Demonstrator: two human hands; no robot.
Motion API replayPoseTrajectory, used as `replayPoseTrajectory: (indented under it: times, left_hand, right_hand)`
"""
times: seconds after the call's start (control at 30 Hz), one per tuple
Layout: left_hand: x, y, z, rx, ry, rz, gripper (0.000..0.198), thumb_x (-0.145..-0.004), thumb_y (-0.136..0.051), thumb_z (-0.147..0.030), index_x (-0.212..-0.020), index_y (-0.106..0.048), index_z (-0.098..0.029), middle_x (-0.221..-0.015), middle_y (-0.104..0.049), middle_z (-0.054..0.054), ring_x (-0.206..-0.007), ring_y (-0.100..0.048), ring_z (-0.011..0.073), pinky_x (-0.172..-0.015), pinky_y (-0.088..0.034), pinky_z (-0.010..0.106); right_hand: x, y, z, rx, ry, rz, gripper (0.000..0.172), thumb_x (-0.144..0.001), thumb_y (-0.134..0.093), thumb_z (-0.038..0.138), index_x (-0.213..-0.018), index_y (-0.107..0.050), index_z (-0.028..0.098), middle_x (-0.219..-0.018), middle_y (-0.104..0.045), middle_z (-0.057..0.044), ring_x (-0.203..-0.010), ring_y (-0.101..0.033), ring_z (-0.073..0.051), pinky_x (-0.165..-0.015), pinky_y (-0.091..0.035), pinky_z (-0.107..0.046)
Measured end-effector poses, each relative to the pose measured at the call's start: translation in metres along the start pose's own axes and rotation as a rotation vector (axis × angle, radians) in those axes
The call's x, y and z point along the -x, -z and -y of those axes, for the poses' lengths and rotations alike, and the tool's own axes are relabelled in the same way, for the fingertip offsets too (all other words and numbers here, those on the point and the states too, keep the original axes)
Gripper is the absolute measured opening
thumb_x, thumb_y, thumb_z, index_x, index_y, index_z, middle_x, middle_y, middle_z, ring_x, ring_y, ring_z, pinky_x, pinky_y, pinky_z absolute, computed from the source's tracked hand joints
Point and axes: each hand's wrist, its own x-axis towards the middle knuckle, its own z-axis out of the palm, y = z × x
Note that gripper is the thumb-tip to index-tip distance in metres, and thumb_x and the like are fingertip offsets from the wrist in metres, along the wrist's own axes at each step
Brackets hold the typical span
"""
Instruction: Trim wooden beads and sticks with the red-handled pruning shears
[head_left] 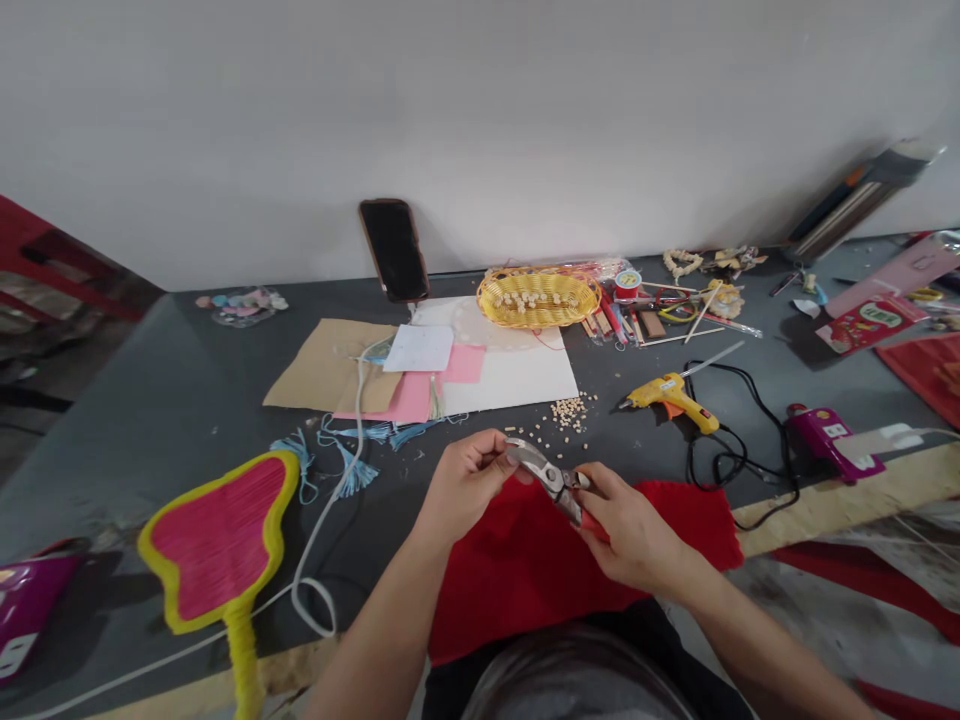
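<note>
My right hand (622,525) is wrapped round the red handles of a pair of pruning shears (553,480), whose blades point left. At the blade tips, my left hand (469,480) is closed in a pinch; whatever it holds is too small or hidden to name. Both hands are above a red cloth (495,580) that hangs over the table's front edge and my lap. Just beyond the shears, many small pale wooden pieces (570,412) lie scattered on the dark table.
A yellow glue gun (671,393) with a black cord lies right. Behind are a yellow basket (495,310), white paper (517,380) and a propped phone (394,250). On the left lie blue tassels (354,478), a white cable (330,510) and a pink-and-yellow fan (221,540).
</note>
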Motion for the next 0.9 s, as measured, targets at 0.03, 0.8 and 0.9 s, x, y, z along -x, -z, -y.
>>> replayPoseTrajectory:
  times: [0.03,0.8,0.9]
  left_hand:
    - [0.000,0.001,0.000,0.001,0.004,0.011,0.020,-0.081,-0.062,-0.031,-0.070,-0.062,-0.015,-0.060,-0.063,-0.001,-0.042,-0.029,0.0047,-0.043,-0.022,0.019]
    - [0.002,-0.006,-0.002,-0.184,-0.143,-0.081,0.018,-0.082,-0.060,-0.027,-0.069,-0.062,-0.016,-0.064,-0.064,0.001,-0.059,-0.054,0.0115,-0.056,-0.038,0.020]
    - [0.003,-0.005,-0.004,-0.141,-0.080,-0.043,0.019,-0.082,-0.059,-0.030,-0.070,-0.062,-0.016,-0.062,-0.064,0.001,-0.050,-0.045,0.0086,-0.048,-0.031,0.019]
  right_hand:
    - [0.000,0.002,0.001,0.007,0.008,-0.003,0.028,-0.078,-0.052,0.003,-0.101,-0.057,0.018,-0.113,-0.052,-0.012,-0.104,-0.052,-0.026,-0.091,-0.050,-0.041]
    - [0.001,0.001,-0.001,-0.006,-0.004,-0.035,0.034,-0.075,-0.050,0.000,-0.102,-0.056,0.019,-0.114,-0.051,-0.011,-0.105,-0.053,-0.025,-0.090,-0.051,-0.039]
    - [0.001,0.001,-0.001,0.033,-0.001,-0.053,0.037,-0.075,-0.051,0.001,-0.105,-0.056,0.020,-0.119,-0.051,-0.013,-0.111,-0.050,-0.027,-0.094,-0.048,-0.044]
